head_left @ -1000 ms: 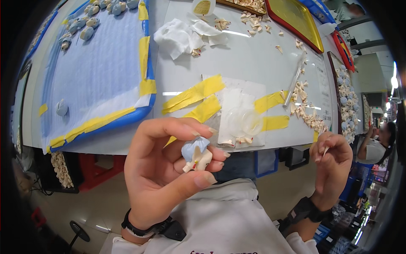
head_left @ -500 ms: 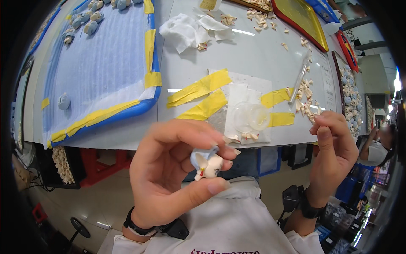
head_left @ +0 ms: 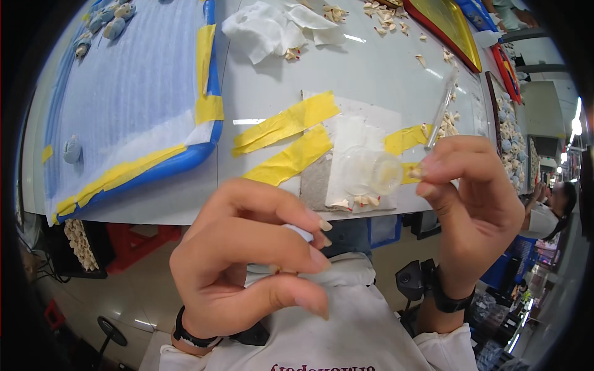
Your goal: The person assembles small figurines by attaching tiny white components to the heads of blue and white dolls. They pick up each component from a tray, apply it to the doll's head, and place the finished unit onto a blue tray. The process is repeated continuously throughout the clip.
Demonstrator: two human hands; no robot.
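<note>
R hand (head_left: 476, 201) nearer fig. (head_left: 299, 232) in L (head_left: 219, 253)

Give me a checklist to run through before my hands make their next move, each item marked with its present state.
1. Left hand has hold of the small blue piece: ok, it sits behind the curled fingers.
2. Blue piece's facing: cannot tell, the fingers hide most of it.
3. Right hand has the tiny cream piece: ok, pinched between thumb and forefinger.
4. Work board taped: ok, yellow tape reaches onto it.
5. Clear container filled: cannot tell.
6. Board's near edge free of loose bits: not ok, cream bits lie there.
</note>
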